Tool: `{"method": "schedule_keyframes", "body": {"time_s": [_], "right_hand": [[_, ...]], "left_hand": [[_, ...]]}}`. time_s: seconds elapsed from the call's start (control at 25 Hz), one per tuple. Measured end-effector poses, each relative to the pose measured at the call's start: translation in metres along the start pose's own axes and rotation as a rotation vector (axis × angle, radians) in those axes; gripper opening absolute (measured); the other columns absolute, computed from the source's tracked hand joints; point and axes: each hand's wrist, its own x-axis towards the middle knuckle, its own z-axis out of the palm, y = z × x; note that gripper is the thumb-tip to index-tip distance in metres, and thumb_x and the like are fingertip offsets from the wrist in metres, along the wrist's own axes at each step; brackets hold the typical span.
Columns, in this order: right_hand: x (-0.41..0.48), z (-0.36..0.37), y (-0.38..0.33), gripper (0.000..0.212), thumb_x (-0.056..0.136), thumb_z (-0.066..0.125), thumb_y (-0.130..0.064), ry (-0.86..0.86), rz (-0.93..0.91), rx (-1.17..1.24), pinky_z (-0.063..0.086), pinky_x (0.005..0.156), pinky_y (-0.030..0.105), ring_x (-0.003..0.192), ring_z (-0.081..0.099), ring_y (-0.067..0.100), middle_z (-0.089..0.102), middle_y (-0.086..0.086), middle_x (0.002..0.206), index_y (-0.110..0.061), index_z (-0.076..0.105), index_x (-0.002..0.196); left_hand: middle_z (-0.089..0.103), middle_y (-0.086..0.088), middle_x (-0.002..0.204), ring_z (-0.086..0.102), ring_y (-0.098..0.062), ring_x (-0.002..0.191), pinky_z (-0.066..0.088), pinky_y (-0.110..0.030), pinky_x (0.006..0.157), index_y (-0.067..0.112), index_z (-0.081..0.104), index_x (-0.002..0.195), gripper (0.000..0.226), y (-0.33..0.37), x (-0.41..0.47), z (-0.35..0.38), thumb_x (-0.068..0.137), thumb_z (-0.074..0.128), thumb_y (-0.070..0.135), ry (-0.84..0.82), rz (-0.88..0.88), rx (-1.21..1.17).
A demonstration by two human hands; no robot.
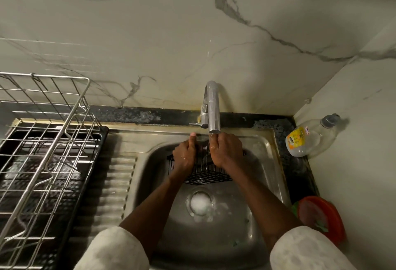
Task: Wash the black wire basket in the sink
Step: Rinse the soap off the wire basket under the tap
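Under the tap (213, 109) at the sink's (150, 184) back edge, gripping the black wire basket (207, 176) with left hand (184, 154) and right hand (226, 151), fingers curled round its rim.

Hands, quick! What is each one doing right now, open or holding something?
Left hand: fingers curled on the black wire basket, holding it.
Right hand: also gripping the basket, under the tap.
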Motion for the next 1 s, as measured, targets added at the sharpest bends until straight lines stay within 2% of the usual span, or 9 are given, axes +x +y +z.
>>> {"method": "schedule_keyframes", "body": {"time_s": [0.08,0.2,0.32,0.44,0.64,0.76,0.84,0.92,1.0], "right_hand": [[0.0,0.001,-0.006,0.057,0.106,0.031,-0.048,0.009,-0.027,-0.045,0.055,0.072,0.04,0.067,0.063,0.022,0.07,0.008,0.077,-0.014,0.069,0.081],[0.0,-0.005,-0.007,0.056,0.105,0.033,-0.052,0.02,-0.03,-0.096,0.052,0.065,0.031,0.063,0.06,0.016,0.07,0.003,0.075,-0.016,0.07,0.084],[-0.003,-0.01,-0.005,0.051,0.105,0.035,-0.049,0.027,-0.032,-0.17,0.053,0.065,0.031,0.063,0.06,0.015,0.069,0.002,0.076,-0.017,0.07,0.087],[-0.001,-0.01,-0.01,0.048,0.105,0.036,-0.044,0.033,0.0,-0.189,0.049,0.067,0.034,0.067,0.058,0.019,0.07,0.005,0.081,-0.013,0.07,0.09],[0.026,-0.014,-0.004,0.05,0.102,0.046,-0.053,0.047,0.258,-0.082,0.055,0.069,0.036,0.066,0.058,0.02,0.055,-0.001,0.069,-0.012,0.065,0.08],[0.03,-0.01,-0.005,0.048,0.101,0.05,-0.053,0.037,0.263,-0.073,0.059,0.071,0.04,0.068,0.064,0.021,0.06,0.0,0.07,-0.013,0.073,0.088],[0.028,-0.011,-0.011,0.046,0.101,0.051,-0.051,0.005,0.243,-0.022,0.06,0.07,0.039,0.068,0.065,0.019,0.068,0.003,0.077,-0.012,0.071,0.09],[0.019,-0.013,-0.022,0.042,0.101,0.051,-0.05,-0.03,0.197,0.146,0.062,0.068,0.039,0.069,0.068,0.019,0.072,0.005,0.081,-0.014,0.067,0.084],[0.001,-0.007,-0.032,0.048,0.104,0.036,-0.055,-0.042,0.036,0.139,0.059,0.074,0.039,0.073,0.069,0.02,0.07,0.005,0.079,-0.019,0.06,0.083]], "left_hand": [[0.07,0.0,0.082,0.066,-0.003,0.071,0.055,-0.017,0.067,0.022,0.067,0.085,0.048,0.012,-0.005,0.008,0.106,0.033,0.047,-0.046,0.001,-0.045],[0.07,-0.008,0.097,0.068,-0.02,0.088,0.058,-0.036,0.085,0.029,0.059,0.083,0.036,0.032,-0.009,0.019,0.107,0.036,0.043,-0.113,-0.061,-0.162],[0.071,0.0,0.087,0.067,-0.008,0.075,0.053,-0.021,0.069,0.028,0.06,0.084,0.035,0.031,-0.013,0.02,0.108,0.036,0.034,-0.16,-0.043,-0.232],[0.07,0.003,0.067,0.066,-0.004,0.061,0.051,-0.019,0.059,0.022,0.066,0.078,0.042,0.022,-0.01,0.018,0.108,0.039,0.031,-0.077,0.033,-0.255],[0.063,-0.001,0.091,0.061,-0.006,0.074,0.05,-0.01,0.059,0.014,0.058,0.101,0.031,0.041,-0.018,0.029,0.11,0.031,0.026,-0.173,0.056,-0.194],[0.063,0.0,0.095,0.061,-0.01,0.079,0.053,-0.021,0.07,0.021,0.057,0.105,0.033,0.037,-0.024,0.034,0.108,0.03,0.039,-0.115,0.145,-0.146],[0.063,0.003,0.086,0.063,-0.014,0.079,0.055,-0.028,0.071,0.031,0.054,0.09,0.031,0.042,-0.018,0.028,0.109,0.031,0.04,-0.085,0.084,-0.137],[0.064,0.0,0.08,0.066,-0.017,0.076,0.057,-0.029,0.067,0.027,0.056,0.081,0.042,0.045,-0.002,0.022,0.107,0.03,0.05,-0.048,-0.098,-0.163],[0.065,-0.007,0.082,0.062,-0.014,0.067,0.055,-0.029,0.06,0.02,0.054,0.076,0.053,0.037,0.015,0.015,0.103,0.031,0.059,0.031,-0.253,0.033]]}}
